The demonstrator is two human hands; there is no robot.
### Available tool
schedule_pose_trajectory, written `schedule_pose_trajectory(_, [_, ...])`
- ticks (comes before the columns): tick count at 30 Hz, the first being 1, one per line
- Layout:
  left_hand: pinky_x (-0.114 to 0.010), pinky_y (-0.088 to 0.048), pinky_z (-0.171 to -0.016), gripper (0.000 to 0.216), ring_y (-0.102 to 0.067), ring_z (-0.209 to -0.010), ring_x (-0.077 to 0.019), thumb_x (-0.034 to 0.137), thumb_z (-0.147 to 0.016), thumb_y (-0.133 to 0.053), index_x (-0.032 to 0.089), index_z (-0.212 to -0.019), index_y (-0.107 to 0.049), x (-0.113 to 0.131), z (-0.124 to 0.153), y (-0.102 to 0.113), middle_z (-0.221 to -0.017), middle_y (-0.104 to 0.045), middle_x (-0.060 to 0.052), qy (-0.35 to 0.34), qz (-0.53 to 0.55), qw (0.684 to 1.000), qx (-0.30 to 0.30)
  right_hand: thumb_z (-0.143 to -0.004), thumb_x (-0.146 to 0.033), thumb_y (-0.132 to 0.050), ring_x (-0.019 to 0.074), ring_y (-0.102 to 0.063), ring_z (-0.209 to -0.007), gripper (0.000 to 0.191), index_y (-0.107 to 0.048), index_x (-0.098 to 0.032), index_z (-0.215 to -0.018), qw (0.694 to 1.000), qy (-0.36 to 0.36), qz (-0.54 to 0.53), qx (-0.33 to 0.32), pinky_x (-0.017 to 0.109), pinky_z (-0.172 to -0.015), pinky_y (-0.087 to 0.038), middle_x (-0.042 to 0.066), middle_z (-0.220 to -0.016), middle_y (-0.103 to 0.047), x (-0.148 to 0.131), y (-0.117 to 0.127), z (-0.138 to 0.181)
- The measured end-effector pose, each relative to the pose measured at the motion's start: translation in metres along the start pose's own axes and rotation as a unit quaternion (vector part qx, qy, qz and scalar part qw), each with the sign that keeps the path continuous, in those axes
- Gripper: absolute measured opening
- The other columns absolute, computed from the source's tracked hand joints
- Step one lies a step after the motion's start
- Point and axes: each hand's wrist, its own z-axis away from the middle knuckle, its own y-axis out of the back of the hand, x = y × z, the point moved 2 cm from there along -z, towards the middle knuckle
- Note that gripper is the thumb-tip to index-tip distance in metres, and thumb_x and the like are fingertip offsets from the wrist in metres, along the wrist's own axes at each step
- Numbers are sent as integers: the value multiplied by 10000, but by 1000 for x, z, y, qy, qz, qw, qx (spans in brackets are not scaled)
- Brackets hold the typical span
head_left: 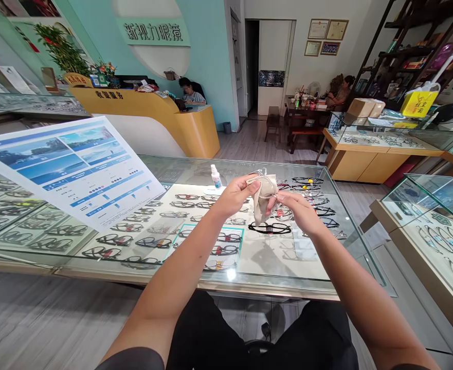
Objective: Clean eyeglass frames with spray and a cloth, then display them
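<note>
Above the glass counter, my left hand (238, 194) is closed on a beige cleaning cloth (261, 203), with its thumb pressed against the folds. A pair of thin, clear-looking eyeglasses (267, 185) is partly wrapped in that cloth, so much of the frame is hidden. My right hand (297, 209) pinches the eyeglasses at their right side, its fingertips touching the rim beside the cloth. Just below both hands, black-framed glasses (269, 228) lie on the counter. A small white spray bottle (216, 177) stands upright beyond my left wrist.
The glass display counter (288, 285) holds many eyeglass frames beneath its top. A large printed sheet (72, 174) stands tilted at the left. Another display case (434, 221) is on the right. Two people sit farther back, one behind a yellow reception desk (133, 105).
</note>
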Motion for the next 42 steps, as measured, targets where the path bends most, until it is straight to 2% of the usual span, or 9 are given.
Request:
schedule_pose_trajectory(9, [-219,-514,-637,412,-678,-716,-139,502,-909,-866,138,-1051,-734,8,1,0,-858,-750,-51,-3,-3,1000,-2,-1102,-405,-539,252,-672,-938,388,-812,-216,-902,1000,-2,-8,13,381,-973,-472,51,-866,-766,2,2,1])
schedule_pose_trajectory(15, [-254,-569,-660,433,-736,-724,-175,482,-863,-908,144,-1076,-742,12,1,-5,-859,-762,-58,10,4,1000,-11,-1104,-401,-543,252,-669,-931,376,-811,-221,-911,1000,-4,-12,16,383,-973,-472,48,-861,-766,2,2,1])
schedule_pose_trajectory(19, [-265,-589,-659,430,-743,-699,-178,467,-832,-937,152,-1029,-721,10,1,-8,-828,-765,-50,8,10,1000,5,-1107,-422,-537,247,-657,-928,399,-816,-218,-907,1000,-2,-6,16,380,-972,-472,50,-870,-768,3,2,0])
schedule_pose_trajectory(25, [-286,-588,-569,480,-718,-564,-183,469,-786,-966,177,-1003,-653,2,0,-14,-709,-740,-3,21,31,999,26,-1111,-484,-543,252,-688,-965,430,-807,-217,-901,1000,4,-2,-5,384,-998,-497,53,-882,-772,3,-4,0])
schedule_pose_trajectory(31, [-273,-515,-481,481,-652,-473,-166,542,-791,-951,197,-905,-636,-4,0,-19,-622,-709,10,6,25,997,77,-1117,-537,-533,255,-701,-964,469,-793,-216,-895,1000,10,16,-23,390,-990,-518,62,-922,-774,1,-8,0])
schedule_pose_trajectory(35, [-273,-484,-476,466,-621,-474,-153,622,-882,-850,194,-877,-667,-3,0,-22,-591,-677,8,-10,1,992,127,-1105,-577,-546,254,-693,-951,491,-783,-213,-877,999,7,24,-24,391,-986,-517,62,-907,-764,1,-10,-1])
schedule_pose_trajectory(38, [-271,-462,-472,531,-592,-464,-140,679,-917,-786,197,-773,-616,0,0,-21,-563,-639,10,-26,-19,986,161,-1103,-552,-565,243,-689,-924,454,-782,-210,-898,1000,-1,3,-21,380,-949,-520,58,-897,-761,2,-10,0])
schedule_pose_trajectory(40, [-275,-458,-469,563,-599,-463,-145,709,-938,-743,197,-751,-599,1,0,-18,-570,-645,1,-23,-20,989,142,-1101,-539,-571,241,-693,-915,434,-783,-210,-911,1000,-11,-5,-18,376,-924,-524,57,-897,-766,3,-10,0])
schedule_pose_trajectory(42, [-283,-483,-492,550,-644,-500,-168,705,-982,-685,190,-795,-633,1,0,-13,-607,-684,-20,-12,-16,996,91,-1098,-538,-571,242,-692,-916,438,-781,-210,-897,1000,-12,3,-13,377,-921,-523,59,-895,-768,2,-8,0])
